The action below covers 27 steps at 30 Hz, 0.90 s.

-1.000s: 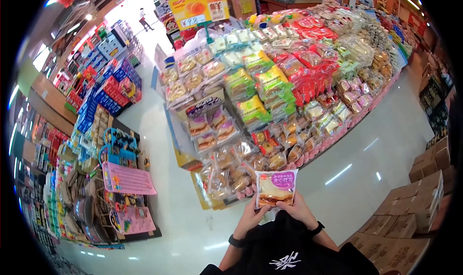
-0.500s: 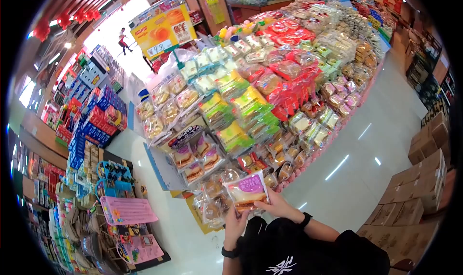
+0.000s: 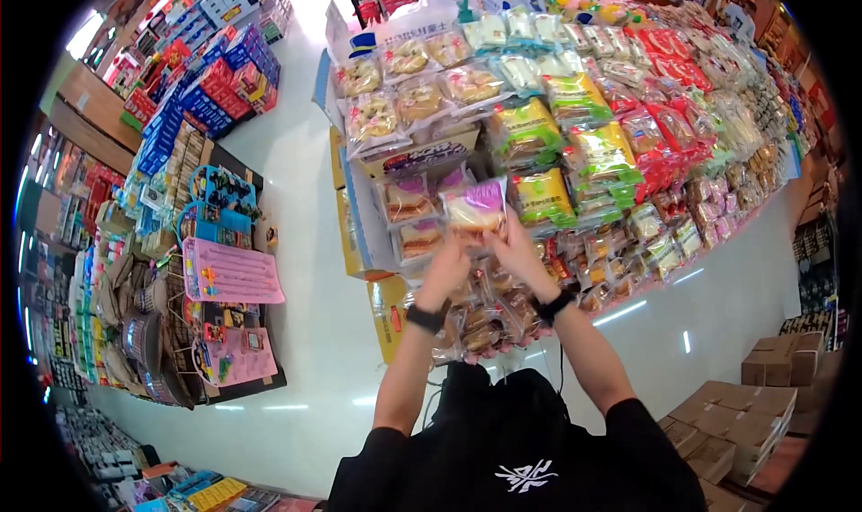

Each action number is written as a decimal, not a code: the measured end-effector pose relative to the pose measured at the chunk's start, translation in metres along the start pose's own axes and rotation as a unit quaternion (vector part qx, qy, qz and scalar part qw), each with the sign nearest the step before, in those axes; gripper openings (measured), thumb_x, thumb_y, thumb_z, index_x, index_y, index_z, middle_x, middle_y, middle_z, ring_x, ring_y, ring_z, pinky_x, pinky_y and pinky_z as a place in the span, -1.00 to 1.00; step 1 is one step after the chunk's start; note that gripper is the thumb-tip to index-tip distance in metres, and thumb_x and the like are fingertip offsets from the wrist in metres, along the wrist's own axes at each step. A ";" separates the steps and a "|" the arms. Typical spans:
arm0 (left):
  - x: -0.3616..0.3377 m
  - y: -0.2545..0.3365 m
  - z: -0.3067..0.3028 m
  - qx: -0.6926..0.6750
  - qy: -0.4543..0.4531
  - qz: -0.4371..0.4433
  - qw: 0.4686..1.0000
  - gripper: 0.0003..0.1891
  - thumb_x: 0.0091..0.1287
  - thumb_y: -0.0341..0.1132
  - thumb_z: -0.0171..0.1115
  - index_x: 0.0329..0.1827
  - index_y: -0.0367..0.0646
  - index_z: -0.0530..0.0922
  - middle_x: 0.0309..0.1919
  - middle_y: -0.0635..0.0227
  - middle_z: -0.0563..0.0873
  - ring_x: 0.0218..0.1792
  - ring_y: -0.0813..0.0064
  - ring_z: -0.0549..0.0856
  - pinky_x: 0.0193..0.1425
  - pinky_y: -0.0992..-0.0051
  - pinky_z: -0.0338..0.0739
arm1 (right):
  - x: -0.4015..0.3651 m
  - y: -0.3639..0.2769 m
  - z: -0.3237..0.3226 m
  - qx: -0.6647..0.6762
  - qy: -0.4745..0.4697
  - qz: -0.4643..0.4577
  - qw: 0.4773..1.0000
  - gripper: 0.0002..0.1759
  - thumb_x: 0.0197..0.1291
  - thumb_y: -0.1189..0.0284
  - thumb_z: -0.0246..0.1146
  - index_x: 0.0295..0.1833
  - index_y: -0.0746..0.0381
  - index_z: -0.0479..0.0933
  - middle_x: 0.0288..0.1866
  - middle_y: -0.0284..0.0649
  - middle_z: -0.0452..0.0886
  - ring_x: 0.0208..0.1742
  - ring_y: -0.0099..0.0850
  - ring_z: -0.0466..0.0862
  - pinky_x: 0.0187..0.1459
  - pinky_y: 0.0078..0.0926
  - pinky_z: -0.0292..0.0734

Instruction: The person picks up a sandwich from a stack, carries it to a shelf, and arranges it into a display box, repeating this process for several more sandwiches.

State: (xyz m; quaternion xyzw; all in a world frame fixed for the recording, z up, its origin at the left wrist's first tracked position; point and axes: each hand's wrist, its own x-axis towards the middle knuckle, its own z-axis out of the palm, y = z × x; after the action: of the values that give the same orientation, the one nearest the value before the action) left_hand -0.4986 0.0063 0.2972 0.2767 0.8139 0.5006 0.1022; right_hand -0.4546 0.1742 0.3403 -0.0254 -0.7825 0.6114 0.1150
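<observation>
A clear packet of bread with a purple label (image 3: 478, 207) is held between my two hands, over the front left part of the display. My left hand (image 3: 451, 265) grips its lower left edge, and my right hand (image 3: 521, 252) has its lower right side. Similar purple-labelled packets (image 3: 406, 200) lie in a compartment just left of it. Yellow-and-green packets (image 3: 543, 198) are piled to its right. Behind are large clear packs of round pastries (image 3: 420, 101). Under my hands lie packets of brown buns (image 3: 482, 328).
Red packets (image 3: 669, 140) cover the display's right part. Across the pale floor (image 3: 314, 350) at left stand a pink tray (image 3: 233, 271) and stacked blue and red boxes (image 3: 215, 86). Cardboard boxes (image 3: 732, 413) are piled at the lower right.
The view has turned, so the display sits higher and further right. Both hands have reached forward with the packet, from the display's front edge to beside the purple-labelled packets.
</observation>
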 end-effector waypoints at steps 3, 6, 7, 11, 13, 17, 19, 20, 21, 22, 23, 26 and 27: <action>0.035 -0.048 -0.002 0.032 0.052 -0.036 0.997 -0.59 0.22 -0.61 -0.08 0.16 -0.35 0.41 -0.03 0.04 0.67 0.00 0.19 0.68 0.12 0.33 0.51 | 0.047 0.015 0.023 -0.038 -0.004 -0.047 0.998 -0.36 0.18 0.50 0.23 0.37 0.29 0.20 -0.03 -0.05 0.62 -0.10 -0.27 0.66 -0.03 -0.38 0.52; 0.068 -0.109 0.012 -0.151 0.109 -0.219 0.958 -0.49 0.19 -0.61 -0.05 0.28 -0.35 0.33 0.00 0.02 0.65 0.05 0.17 0.65 0.15 0.34 0.48 | 0.087 0.045 0.041 -0.125 -0.014 0.001 0.992 -0.34 0.15 0.48 0.23 0.37 0.29 0.19 0.02 0.06 0.59 0.01 -0.07 0.63 0.04 -0.30 0.50; 0.073 -0.109 0.008 0.090 0.106 -0.078 0.987 -0.33 0.18 -0.60 -0.01 0.44 -0.29 0.13 0.04 -0.06 0.62 0.14 0.08 0.58 0.20 0.31 0.44 | 0.099 0.055 0.046 -0.144 0.006 0.014 0.989 -0.33 0.14 0.47 0.23 0.37 0.29 0.19 0.06 0.10 0.56 0.08 -0.02 0.58 0.10 -0.27 0.47; 0.088 -0.116 0.025 -0.052 0.117 -0.137 0.982 -0.18 0.07 -0.55 0.07 0.50 -0.18 0.04 0.36 -0.41 0.11 0.37 -0.33 0.17 0.45 0.10 0.10 | 0.116 0.065 0.050 -0.185 -0.063 0.124 0.973 -0.22 0.06 0.52 0.20 0.44 0.27 0.11 0.22 0.21 0.40 0.24 0.06 0.45 0.23 -0.22 0.37; 0.085 -0.112 0.025 -0.003 0.101 -0.102 0.990 -0.17 0.06 -0.57 0.06 0.50 -0.18 0.07 0.38 -0.40 0.08 0.40 -0.31 0.12 0.47 0.11 0.08 | 0.116 0.093 0.052 -0.247 -0.136 0.110 0.953 -0.10 -0.01 0.58 0.15 0.51 0.24 -0.01 0.33 0.28 0.23 0.29 0.12 0.38 0.24 -0.21 0.36; 0.084 -0.116 0.031 0.024 0.090 -0.061 0.994 -0.17 0.00 -0.62 0.04 0.48 -0.19 0.12 0.40 -0.36 0.03 0.45 -0.26 0.01 0.52 0.16 -0.01 | 0.113 0.115 0.061 -0.297 -0.149 0.118 0.936 -0.02 -0.03 0.55 0.22 0.54 0.19 -0.08 0.41 0.26 0.08 0.33 0.18 0.31 0.31 -0.23 0.30; 0.088 -0.113 0.027 0.008 0.094 -0.046 0.995 -0.21 -0.02 -0.62 0.04 0.43 -0.22 0.20 0.39 -0.35 0.06 0.47 -0.23 0.00 0.53 0.14 -0.05 | 0.116 0.123 0.065 -0.315 -0.151 0.103 0.931 0.00 -0.05 0.52 0.27 0.53 0.19 -0.06 0.39 0.26 0.12 0.31 0.17 0.33 0.29 -0.19 0.33; 0.088 -0.111 0.026 0.007 0.092 -0.040 0.995 -0.21 -0.02 -0.62 0.04 0.43 -0.22 0.20 0.39 -0.35 0.06 0.47 -0.23 0.00 0.53 0.14 -0.05 | 0.119 0.126 0.065 -0.330 -0.154 0.087 0.927 0.02 -0.07 0.48 0.32 0.52 0.19 -0.04 0.37 0.27 0.16 0.30 0.17 0.35 0.27 -0.16 0.36; 0.086 -0.107 0.024 0.007 0.104 -0.043 0.994 -0.24 0.00 -0.61 0.03 0.42 -0.23 0.22 0.39 -0.33 0.08 0.46 -0.21 0.02 0.52 0.12 -0.04 | 0.120 0.104 0.064 -0.336 -0.169 0.090 0.922 -0.07 -0.03 0.54 0.27 0.50 0.19 0.03 0.32 0.19 0.28 0.26 0.07 0.41 0.26 -0.20 0.37; 0.084 -0.104 0.023 0.006 0.113 -0.043 0.993 -0.27 0.02 -0.60 0.03 0.40 -0.23 0.24 0.39 -0.30 0.11 0.46 -0.20 0.04 0.52 0.11 -0.03 | 0.125 0.120 0.065 -0.156 -0.192 0.068 0.966 -0.12 -0.02 0.59 0.23 0.47 0.20 0.08 0.28 0.13 0.34 0.24 0.01 0.44 0.26 -0.23 0.37; 0.085 -0.103 0.018 0.035 0.094 -0.022 0.995 -0.30 0.05 -0.56 0.07 0.39 -0.20 0.26 0.39 -0.23 0.15 0.45 -0.15 0.08 0.52 0.12 -0.02 | 0.135 0.155 0.066 0.025 -0.200 0.037 0.979 -0.17 -0.02 0.64 0.18 0.45 0.21 0.13 0.24 0.08 0.40 0.21 -0.05 0.46 0.25 -0.25 0.38; 0.078 -0.094 0.016 0.005 0.113 0.013 0.994 -0.35 0.12 -0.51 0.09 0.38 -0.16 0.28 0.41 -0.12 0.19 0.46 -0.08 0.10 0.52 0.17 -0.03 | 0.130 0.141 0.052 0.018 -0.247 0.000 0.969 -0.24 -0.01 0.58 0.16 0.40 0.27 0.17 0.22 0.10 0.46 0.24 -0.12 0.47 0.24 -0.33 0.38; 0.072 -0.095 0.016 0.008 0.121 0.023 0.992 -0.37 0.14 -0.52 0.07 0.37 -0.16 0.29 0.41 -0.10 0.20 0.46 -0.07 0.13 0.52 0.18 -0.02 | 0.128 0.156 0.051 -0.150 -0.211 0.063 0.964 -0.09 -0.05 0.45 0.26 0.46 0.31 0.05 0.27 0.21 0.39 0.32 -0.02 0.39 0.29 -0.30 0.32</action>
State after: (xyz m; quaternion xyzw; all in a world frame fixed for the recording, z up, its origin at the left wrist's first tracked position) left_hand -0.5840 0.0251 0.2149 0.2337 0.8175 0.5263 -0.0111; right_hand -0.6057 0.1876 0.1978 0.0382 -0.8687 0.4843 -0.0967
